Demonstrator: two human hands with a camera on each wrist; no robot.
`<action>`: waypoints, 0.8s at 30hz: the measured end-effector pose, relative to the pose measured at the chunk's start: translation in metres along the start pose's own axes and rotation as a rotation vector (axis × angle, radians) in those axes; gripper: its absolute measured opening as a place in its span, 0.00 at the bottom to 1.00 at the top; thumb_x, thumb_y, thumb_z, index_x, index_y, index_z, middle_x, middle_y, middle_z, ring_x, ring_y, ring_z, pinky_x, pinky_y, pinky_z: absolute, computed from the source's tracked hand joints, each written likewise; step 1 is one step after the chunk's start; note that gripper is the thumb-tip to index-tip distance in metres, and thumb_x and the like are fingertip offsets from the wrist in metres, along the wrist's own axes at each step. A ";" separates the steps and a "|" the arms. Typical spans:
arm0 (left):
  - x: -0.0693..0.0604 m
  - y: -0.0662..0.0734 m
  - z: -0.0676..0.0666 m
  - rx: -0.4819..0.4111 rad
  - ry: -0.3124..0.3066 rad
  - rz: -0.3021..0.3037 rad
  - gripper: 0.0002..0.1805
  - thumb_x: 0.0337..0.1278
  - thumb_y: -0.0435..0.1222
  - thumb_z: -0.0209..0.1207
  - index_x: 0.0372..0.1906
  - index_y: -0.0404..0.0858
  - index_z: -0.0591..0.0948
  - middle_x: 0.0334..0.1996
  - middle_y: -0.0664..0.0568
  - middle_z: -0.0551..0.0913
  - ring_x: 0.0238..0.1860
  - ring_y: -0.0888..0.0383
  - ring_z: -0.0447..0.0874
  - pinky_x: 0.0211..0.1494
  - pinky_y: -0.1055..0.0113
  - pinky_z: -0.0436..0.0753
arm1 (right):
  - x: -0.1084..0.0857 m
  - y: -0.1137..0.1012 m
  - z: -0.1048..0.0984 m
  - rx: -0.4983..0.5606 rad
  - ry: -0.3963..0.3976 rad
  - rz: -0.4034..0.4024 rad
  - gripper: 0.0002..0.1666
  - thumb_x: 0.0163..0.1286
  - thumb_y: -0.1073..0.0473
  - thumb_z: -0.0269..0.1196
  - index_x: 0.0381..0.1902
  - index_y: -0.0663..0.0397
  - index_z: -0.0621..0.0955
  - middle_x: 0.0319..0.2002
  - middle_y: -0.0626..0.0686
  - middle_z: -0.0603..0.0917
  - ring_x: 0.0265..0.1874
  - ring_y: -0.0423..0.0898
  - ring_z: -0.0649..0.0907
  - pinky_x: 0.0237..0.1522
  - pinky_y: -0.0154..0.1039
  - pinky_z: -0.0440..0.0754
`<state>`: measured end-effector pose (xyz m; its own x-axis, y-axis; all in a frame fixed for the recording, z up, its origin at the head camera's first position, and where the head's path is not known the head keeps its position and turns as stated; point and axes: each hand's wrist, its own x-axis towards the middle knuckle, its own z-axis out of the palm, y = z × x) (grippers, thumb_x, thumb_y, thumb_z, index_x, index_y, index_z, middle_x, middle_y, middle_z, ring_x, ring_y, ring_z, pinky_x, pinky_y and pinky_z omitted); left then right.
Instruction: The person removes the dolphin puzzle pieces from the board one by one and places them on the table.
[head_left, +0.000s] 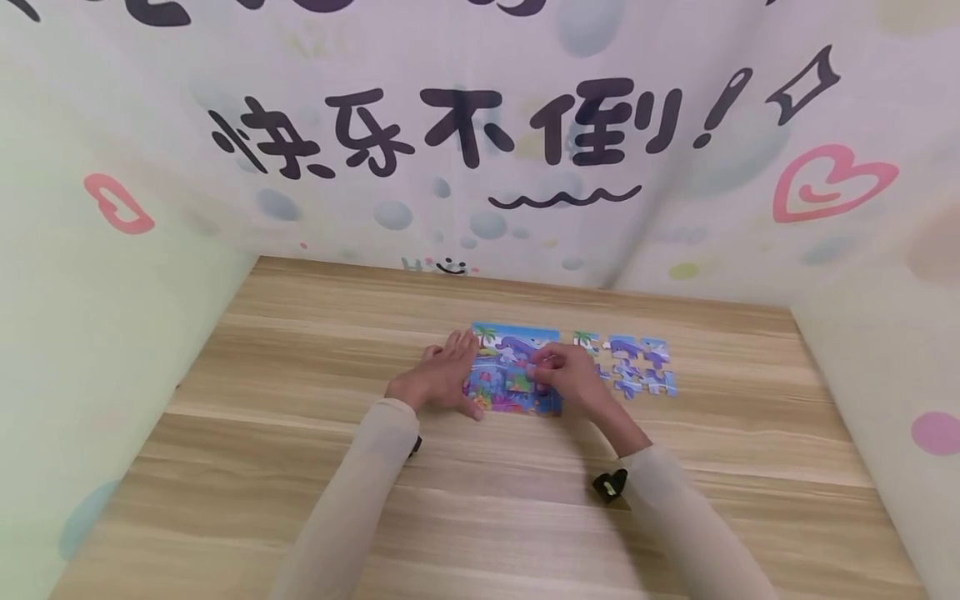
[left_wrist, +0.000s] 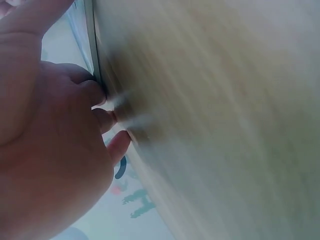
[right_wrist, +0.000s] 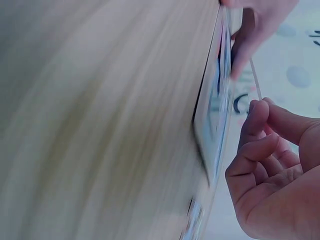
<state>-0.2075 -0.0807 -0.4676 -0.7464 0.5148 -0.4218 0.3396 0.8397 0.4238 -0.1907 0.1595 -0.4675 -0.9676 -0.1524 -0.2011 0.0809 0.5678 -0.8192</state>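
A flat jigsaw puzzle board (head_left: 517, 331) with a sea picture, palm tree and purple dolphin lies on the table. My left hand (head_left: 442, 375) rests at its left edge, fingers extended and thumb apart; in the left wrist view that hand (left_wrist: 55, 140) shows its palm side and bent-looking fingertips at the board's edge. My right hand (head_left: 573, 375) pinches a puzzle piece (head_left: 519, 381) with greenish colours above the board. Seen edge-on in the right wrist view, the piece (right_wrist: 256, 79) is a thin strip between thumb and index finger of the right hand (right_wrist: 280, 170).
Right of the board lie several loose puzzle pieces (head_left: 630, 367), some partly behind my right hand. The wood-grain table (head_left: 300, 350) meets a printed cloth wall (head_left: 465, 233) at the back, with pale walls on both sides.
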 end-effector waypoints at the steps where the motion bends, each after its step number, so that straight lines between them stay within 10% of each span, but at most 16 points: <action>1: 0.000 0.000 0.000 0.005 -0.003 -0.004 0.69 0.47 0.59 0.70 0.79 0.37 0.36 0.79 0.45 0.28 0.79 0.47 0.24 0.78 0.46 0.39 | -0.002 0.004 -0.005 -0.001 0.008 0.010 0.07 0.65 0.62 0.68 0.40 0.58 0.84 0.25 0.52 0.86 0.24 0.45 0.83 0.32 0.36 0.78; 24: 0.003 0.007 0.001 0.085 -0.033 -0.044 0.66 0.50 0.61 0.67 0.79 0.36 0.38 0.79 0.43 0.29 0.79 0.48 0.23 0.79 0.47 0.40 | -0.047 0.076 -0.062 -0.138 -0.004 0.032 0.08 0.66 0.64 0.67 0.43 0.58 0.84 0.30 0.51 0.84 0.30 0.44 0.78 0.32 0.34 0.77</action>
<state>-0.2064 -0.0733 -0.4670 -0.7431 0.4809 -0.4654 0.3550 0.8728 0.3349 -0.1539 0.2595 -0.4869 -0.9641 -0.1357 -0.2283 0.0776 0.6780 -0.7310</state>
